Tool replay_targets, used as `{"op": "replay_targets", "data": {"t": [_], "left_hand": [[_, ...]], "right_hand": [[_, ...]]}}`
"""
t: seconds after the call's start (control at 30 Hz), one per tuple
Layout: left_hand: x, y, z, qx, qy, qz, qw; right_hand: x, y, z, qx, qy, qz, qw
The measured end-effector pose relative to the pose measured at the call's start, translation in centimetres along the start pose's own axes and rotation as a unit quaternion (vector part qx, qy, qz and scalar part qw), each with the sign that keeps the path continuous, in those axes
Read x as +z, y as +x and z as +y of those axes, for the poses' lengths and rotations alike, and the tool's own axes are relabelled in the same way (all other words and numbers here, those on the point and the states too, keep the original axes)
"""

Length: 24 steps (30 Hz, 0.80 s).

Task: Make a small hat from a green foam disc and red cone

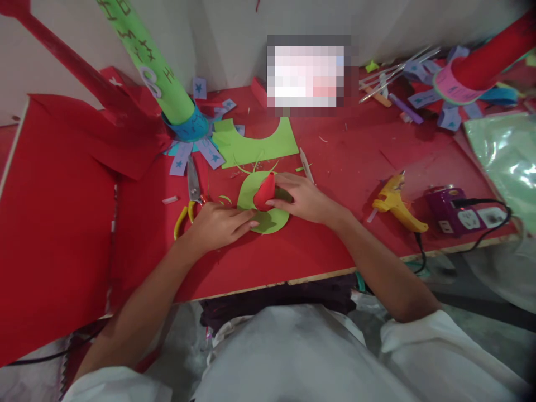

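A round green disc (268,223) lies on the red tabletop in front of me. On it stands a small red cone (263,192), its tip up. My right hand (304,198) has its thumb and fingers around the cone's right side. My left hand (224,226) rests palm down at the disc's left edge, its fingers reaching over the green and holding nothing that I can see. Scissors (193,184) with yellow and red handles lie partly under my left hand. Behind the disc is a green sheet (259,148) with a curved cut-out.
A green tube (167,84) with a blue base stands at the back left. To the right lie a yellow glue gun (396,204) and a purple power box (452,212) with a black cable. A red tube (494,53) leans in at the upper right.
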State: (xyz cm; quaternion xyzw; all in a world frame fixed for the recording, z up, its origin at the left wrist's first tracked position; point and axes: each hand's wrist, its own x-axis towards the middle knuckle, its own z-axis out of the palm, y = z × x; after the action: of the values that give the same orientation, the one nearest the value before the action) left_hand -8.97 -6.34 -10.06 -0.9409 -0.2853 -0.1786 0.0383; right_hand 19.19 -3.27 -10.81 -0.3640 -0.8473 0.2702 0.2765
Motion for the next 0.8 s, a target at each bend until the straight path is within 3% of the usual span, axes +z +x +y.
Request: {"op": "replay_targets", "data": {"t": [0.57, 0.8], "left_hand": [[-0.24, 0.31, -0.03, 0.012, -0.002, 0.062, 0.998], [-0.55, 0.51, -0.23, 0.004, -0.047, 0.132, 0.99]], "right_hand": [[-0.17, 0.08, -0.17, 0.002, 0.007, -0.009, 1.0], [-0.29, 0.2, -0.21, -0.001, 0.014, -0.015, 1.0]]}}
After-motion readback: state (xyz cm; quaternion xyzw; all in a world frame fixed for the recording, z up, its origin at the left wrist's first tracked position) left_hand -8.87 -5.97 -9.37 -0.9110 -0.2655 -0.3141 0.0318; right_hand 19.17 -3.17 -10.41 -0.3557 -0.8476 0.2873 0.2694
